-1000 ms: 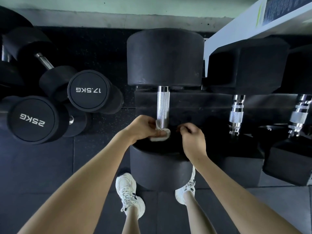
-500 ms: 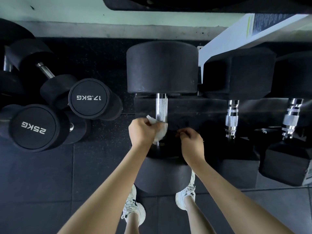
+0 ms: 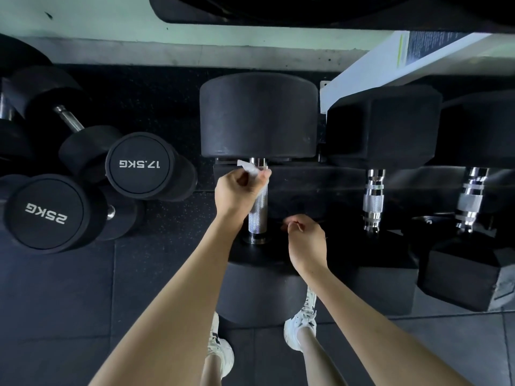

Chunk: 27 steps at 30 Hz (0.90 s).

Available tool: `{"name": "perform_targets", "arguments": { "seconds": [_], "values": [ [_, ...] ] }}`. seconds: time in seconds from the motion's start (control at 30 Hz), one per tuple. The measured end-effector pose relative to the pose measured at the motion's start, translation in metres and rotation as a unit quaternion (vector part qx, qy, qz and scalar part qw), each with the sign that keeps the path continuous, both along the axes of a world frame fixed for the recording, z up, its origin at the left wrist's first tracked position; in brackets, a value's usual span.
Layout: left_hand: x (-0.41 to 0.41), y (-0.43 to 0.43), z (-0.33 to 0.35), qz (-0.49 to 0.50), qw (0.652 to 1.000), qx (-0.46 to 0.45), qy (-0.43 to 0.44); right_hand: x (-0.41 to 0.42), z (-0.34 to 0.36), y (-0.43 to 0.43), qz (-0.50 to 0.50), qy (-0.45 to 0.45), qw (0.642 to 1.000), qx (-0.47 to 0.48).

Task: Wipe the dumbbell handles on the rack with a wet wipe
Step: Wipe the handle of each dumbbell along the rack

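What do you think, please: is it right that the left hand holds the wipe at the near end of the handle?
Not quite: the left hand holds the wipe at the far end of the handle, not the near end, as the head view shows.

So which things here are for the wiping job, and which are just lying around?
For the job: wet wipe, left hand, middle handle, next handle, far-right handle.
Just lying around: 17.5KG dumbbell, 25KG dumbbell, white board.
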<state>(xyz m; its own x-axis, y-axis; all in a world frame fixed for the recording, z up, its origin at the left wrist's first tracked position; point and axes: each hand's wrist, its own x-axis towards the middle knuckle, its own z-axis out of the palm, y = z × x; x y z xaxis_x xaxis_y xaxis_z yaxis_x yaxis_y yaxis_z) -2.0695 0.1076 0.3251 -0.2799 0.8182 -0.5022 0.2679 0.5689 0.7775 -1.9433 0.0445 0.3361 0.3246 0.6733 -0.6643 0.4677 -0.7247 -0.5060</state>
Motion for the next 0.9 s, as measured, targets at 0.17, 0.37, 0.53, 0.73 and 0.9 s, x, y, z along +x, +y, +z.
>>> {"name": "perform_targets", "arguments": {
  "seconds": [0.17,0.37,0.53,0.73,0.9],
  "values": [
    [-0.004,-0.016,0.001,-0.043,0.998,-0.029,0.028,-0.001,0.004,0.001,-0.011,0.016,1.000,0.000],
    [-0.003,-0.041,0.019,-0.122,0.978,-0.111,0.131,0.002,0.016,0.002,0.013,0.018,1.000,0.008],
    [0.001,-0.050,0.050,0.025,0.994,-0.088,0.061,0.017,0.045,0.001,-0.026,0.064,0.995,0.068],
    [0.021,-0.071,0.101,0.161,0.950,-0.079,-0.255,0.025,0.087,-0.007,-0.056,0.264,0.963,-0.011],
    [0.032,-0.078,0.118,0.123,0.957,-0.087,-0.248,0.041,0.119,-0.011,-0.069,0.356,0.931,-0.051]
  ]
}}
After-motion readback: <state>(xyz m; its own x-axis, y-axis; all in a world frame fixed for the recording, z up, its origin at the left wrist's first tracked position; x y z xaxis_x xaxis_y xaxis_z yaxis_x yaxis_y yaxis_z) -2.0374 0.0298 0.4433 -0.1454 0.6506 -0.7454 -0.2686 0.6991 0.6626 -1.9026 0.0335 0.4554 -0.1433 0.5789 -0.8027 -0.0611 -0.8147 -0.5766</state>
